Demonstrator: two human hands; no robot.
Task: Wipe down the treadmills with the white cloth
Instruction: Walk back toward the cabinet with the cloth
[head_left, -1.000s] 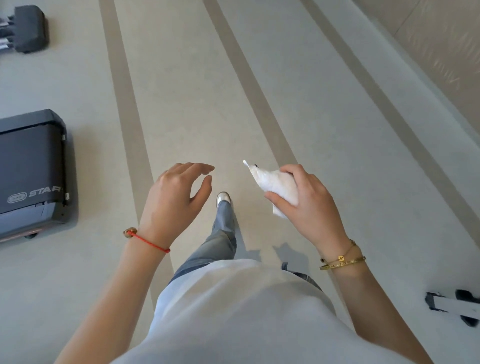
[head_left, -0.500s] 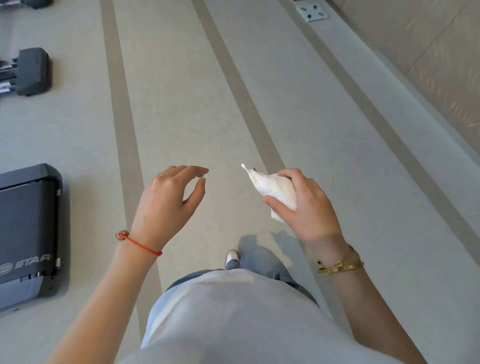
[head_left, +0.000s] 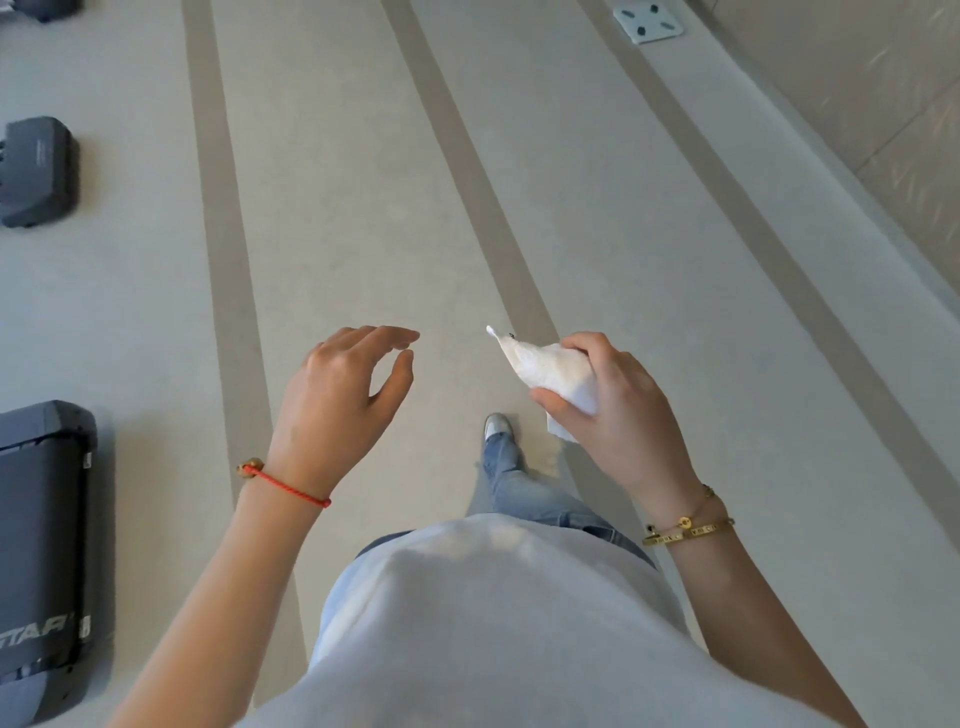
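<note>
The person is standing on the striped floor (head_left: 332, 218), one foot (head_left: 497, 426) stepping forward, and no wiping is happening at this moment. The right hand (head_left: 618, 410) is gripping the cloth (head_left: 550, 371), bunched up between curled fingers and thumb, with a pointed corner sticking out toward the left hand (head_left: 337, 400). That left hand is hanging in the air with fingers loosely bent, holding nothing and touching nothing.

The cloth is well apart from any machine. One treadmill (head_left: 44, 551) is lying at the left edge, only its dark end showing, with part of a brand word on it. Another dark machine end (head_left: 39, 171) is sitting farther up on the left; I cannot tell for sure whether it is a treadmill too. A small grey plate (head_left: 647, 23) is lying on the floor near the wall, top right.

Judging by this, the person is between machines rather than working on one. Whether the near treadmill is already wiped I cannot tell, since its surface is showing no mark either way. At least the approach to the next machine and its wiping seem to be left.
</note>
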